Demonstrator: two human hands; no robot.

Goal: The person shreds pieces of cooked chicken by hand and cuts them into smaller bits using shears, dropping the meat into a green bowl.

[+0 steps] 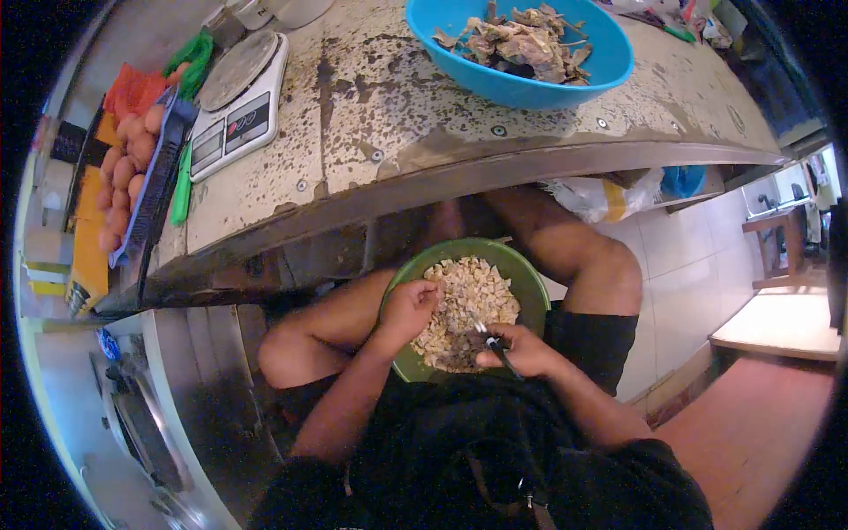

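Head view: green basin [533,296] holds pale pieces [473,287].

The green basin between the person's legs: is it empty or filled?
Partly filled: many pale pieces lie inside the green basin, its wall showing above them; their depth cannot be told.
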